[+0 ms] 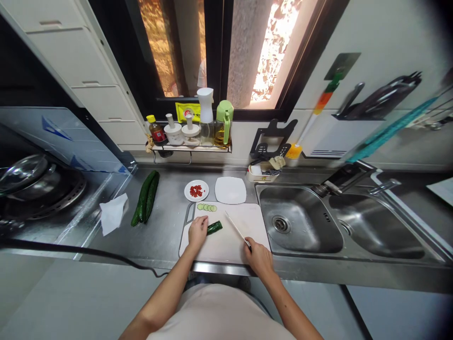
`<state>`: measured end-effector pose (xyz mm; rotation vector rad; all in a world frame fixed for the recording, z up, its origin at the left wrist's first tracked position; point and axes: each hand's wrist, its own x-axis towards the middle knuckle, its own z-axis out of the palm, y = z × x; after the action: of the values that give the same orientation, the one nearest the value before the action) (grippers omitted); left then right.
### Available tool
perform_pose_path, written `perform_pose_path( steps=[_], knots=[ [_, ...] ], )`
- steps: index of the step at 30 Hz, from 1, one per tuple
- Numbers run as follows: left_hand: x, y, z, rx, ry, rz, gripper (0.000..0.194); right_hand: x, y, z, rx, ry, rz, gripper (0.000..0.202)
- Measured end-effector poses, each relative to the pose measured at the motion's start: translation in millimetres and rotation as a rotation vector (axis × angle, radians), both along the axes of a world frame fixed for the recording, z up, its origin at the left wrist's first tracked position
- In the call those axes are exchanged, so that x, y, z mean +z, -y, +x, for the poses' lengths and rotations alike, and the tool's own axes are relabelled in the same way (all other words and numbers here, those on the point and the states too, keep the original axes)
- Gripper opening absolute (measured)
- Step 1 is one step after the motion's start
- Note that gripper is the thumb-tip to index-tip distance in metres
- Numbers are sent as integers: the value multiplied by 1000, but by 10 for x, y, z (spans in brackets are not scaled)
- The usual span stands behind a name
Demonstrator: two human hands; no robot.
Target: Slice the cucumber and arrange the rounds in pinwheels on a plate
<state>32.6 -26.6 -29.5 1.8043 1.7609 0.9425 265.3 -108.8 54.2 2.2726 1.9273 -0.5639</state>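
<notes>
On a white cutting board point(226, 248), my left hand point(198, 233) is closed around one end of a short dark green cucumber piece point(214, 227). The other end sticks out to the right of my fingers. My right hand point(259, 257) grips the black handle of a kitchen knife point(235, 225). Its blade slants up and left over the board, apart from the cucumber. A row of several thin cucumber slices point(207, 207) lies near the board's top left. Behind the board sit a small white plate point(188, 188) with chopped red bits point(196, 191) and a white square plate point(230, 190).
Whole cucumbers point(146, 197) and a white paper towel point(113, 212) lie on the steel counter to the left. A double sink point(300, 219) adjoins the board on the right. A wall shelf point(193, 149) with seasoning bottles hangs behind. A pan point(33, 179) stands on the stove far left.
</notes>
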Motion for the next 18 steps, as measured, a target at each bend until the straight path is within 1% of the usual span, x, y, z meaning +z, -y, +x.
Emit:
perform_pose_path(
  steps=[4,6,8,10,11,15,18],
  knots=[
    [-86,-38,-211,224,114,-29,32,-6,3,-14,-12,6,-43,38],
    [-110,-45,-295,277,119,-40,31,-19,-1,-16,-15,1,-62,39],
    [-112,-36,-327,270,96,-17,30,-37,-14,-26,-12,-12,-78,38],
    [-92,-14,-293,202,61,35,29,-55,-36,-53,-4,-29,-87,38],
    [-77,1,-253,149,43,63,28,-62,-50,-73,3,-35,-91,37],
    [-7,64,-20,-115,-34,147,23,-55,-115,-187,46,-49,-85,36],
    [6,84,126,-238,-79,168,23,-15,-161,-284,77,-64,-73,36]
  ],
)
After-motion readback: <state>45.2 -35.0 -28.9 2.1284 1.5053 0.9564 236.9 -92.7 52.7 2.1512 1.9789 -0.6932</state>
